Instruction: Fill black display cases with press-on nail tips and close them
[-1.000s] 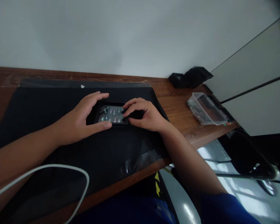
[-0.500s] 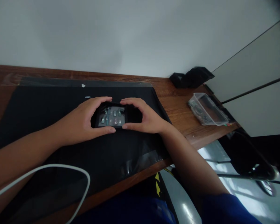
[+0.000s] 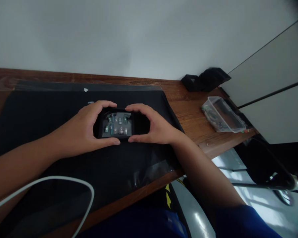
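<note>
A small black box (image 3: 116, 135) with a clear top lies on the black mat (image 3: 109, 172). Through its cover I see press-on nails (image 3: 120, 121), silvery and bluish, set out in two rows. My left hand (image 3: 89, 127) curves around the left end, its thumb along the near edge and its fingers along the far edge. From the right, my right hand (image 3: 155, 127) grips the box the same way, thumb near and fingers far. Both palms stand away from the short ends.
A clear plastic tub (image 3: 223, 115) with small packets stands on the wooden table (image 3: 188, 112) to the right. Behind it is a black open box (image 3: 206, 80). White scraps (image 3: 86, 89) lie at the mat's far side. A white cable (image 3: 64, 178) loops across the front left.
Both hands stay around the box. The hands and box have shifted slightly left, and the box now shows its top a little more clearly. The camera view has also moved slightly.
</note>
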Demonstrator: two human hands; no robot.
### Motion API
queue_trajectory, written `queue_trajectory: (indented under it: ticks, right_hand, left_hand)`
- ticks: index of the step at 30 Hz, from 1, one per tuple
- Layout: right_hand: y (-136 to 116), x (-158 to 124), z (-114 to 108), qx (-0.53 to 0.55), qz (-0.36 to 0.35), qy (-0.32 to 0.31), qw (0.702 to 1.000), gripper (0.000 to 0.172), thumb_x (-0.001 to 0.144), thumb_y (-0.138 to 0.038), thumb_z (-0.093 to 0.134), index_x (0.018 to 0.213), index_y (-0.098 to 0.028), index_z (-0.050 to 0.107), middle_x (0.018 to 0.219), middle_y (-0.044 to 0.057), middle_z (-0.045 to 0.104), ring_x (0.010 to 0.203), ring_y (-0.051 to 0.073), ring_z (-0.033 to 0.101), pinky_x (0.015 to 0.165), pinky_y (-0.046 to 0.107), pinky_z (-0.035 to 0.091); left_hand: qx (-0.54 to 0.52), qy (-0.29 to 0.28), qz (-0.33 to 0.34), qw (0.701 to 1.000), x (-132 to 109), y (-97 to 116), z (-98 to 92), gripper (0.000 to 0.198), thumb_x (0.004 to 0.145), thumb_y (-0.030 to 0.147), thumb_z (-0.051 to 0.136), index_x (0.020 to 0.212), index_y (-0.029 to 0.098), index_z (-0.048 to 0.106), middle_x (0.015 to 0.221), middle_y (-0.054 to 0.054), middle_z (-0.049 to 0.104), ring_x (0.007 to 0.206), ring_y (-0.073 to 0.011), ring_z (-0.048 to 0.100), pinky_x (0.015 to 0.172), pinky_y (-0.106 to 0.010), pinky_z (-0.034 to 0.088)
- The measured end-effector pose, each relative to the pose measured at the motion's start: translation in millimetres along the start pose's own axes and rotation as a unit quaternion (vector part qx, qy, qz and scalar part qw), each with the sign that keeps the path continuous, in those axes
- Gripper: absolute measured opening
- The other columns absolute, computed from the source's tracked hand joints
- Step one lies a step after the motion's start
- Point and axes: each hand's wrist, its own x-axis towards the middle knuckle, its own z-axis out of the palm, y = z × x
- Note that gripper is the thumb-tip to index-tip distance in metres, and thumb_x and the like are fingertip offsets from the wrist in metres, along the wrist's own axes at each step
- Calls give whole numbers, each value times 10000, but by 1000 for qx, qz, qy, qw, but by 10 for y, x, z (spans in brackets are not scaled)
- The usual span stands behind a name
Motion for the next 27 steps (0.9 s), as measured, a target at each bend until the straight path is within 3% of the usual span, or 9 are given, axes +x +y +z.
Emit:
queue_trajectory:
  ticks: [3, 6, 9, 11, 13, 16, 19, 23, 27]
  right_hand:
    - [-20, -8, 11, 18, -16, 4, 1000, 871, 811, -530, 1032, 1541, -244, 651, 1621, 164, 677, 1544, 355, 620, 1358, 570, 462]
    - [-46, -33, 54, 73, 26, 9, 997, 1062, 789, -535, 1048, 1678, -267, 534, 1752, 173, 545, 1637, 362, 535, 1351, 545, 494]
    - [-43, -63, 119, 166, 92, 11, 982, 1162, 814, -532, 1033, 1762, -286, 408, 1769, 181, 517, 1529, 326, 647, 1253, 479, 605]
    - [-38, -69, 153, 232, 128, 1, 964, 1090, 862, -507, 999, 1751, -295, 404, 1655, 158, 639, 1280, 269, 787, 1102, 432, 698]
    - [-51, -59, 165, 290, 147, -19, 945, 945, 881, -449, 984, 1670, -269, 495, 1427, 107, 786, 1094, 232, 839, 986, 397, 737]
    - [-116, -23, 148, 340, 150, -56, 927, 614, 879, -327, 967, 1406, -215, 672, 1131, 43, 867, 1050, 220, 866, 981, 376, 739]
    - [-183, 13, 133, 344, 146, -57, 926, 371, 879, -258, 937, 1172, -211, 715, 1074, 35, 883, 1014, 200, 873, 964, 361, 738]
    - [-199, 37, 166, 356, 137, -19, 924, 369, 867, -250, 934, 1141, -237, 687, 1004, 9, 867, 914, 176, 855, 907, 343, 735]
    - [-199, 48, 201, 377, 143, -9, 915, 347, 863, -203, 914, 1109, -246, 673, 945, -23, 836, 848, 150, 821, 898, 319, 719]
  left_hand:
    - [3, 11, 30, 999, -5, 13, -14, 926, 836, 790, 875, 1601, 378, 557, 1550, -80, 660, 1398, -441, 669, 1188, -665, 595]
    - [17, 39, 112, 993, 12, 7, -24, 814, 884, 718, 852, 1558, 362, 569, 1557, -46, 647, 1437, -420, 650, 1209, -607, 596]
    - [45, 65, 197, 977, 22, 43, -28, 715, 937, 679, 838, 1527, 377, 569, 1563, -29, 658, 1477, -381, 637, 1272, -562, 560]
    - [62, 80, 231, 968, 13, 108, -33, 665, 977, 648, 838, 1516, 367, 568, 1558, -48, 672, 1471, -362, 646, 1291, -560, 539]
    - [73, 98, 248, 961, -5, 192, -43, 626, 991, 590, 858, 1497, 351, 575, 1567, -60, 676, 1458, -355, 658, 1295, -561, 525]
    - [88, 124, 260, 953, -26, 296, -59, 582, 1004, 469, 879, 1472, 338, 559, 1584, -68, 669, 1458, -342, 667, 1294, -567, 505]
    - [92, 138, 268, 949, -23, 325, -63, 628, 1004, 459, 884, 1501, 341, 519, 1580, -84, 672, 1461, -346, 669, 1283, -587, 505]
    - [93, 139, 250, 954, -8, 296, -63, 744, 976, 468, 908, 1587, 373, 495, 1626, -67, 656, 1497, -371, 641, 1327, -605, 462]
    - [109, 147, 268, 946, -17, 306, -73, 754, 1006, 439, 882, 1629, 344, 470, 1615, -87, 646, 1486, -344, 650, 1324, -558, 484]
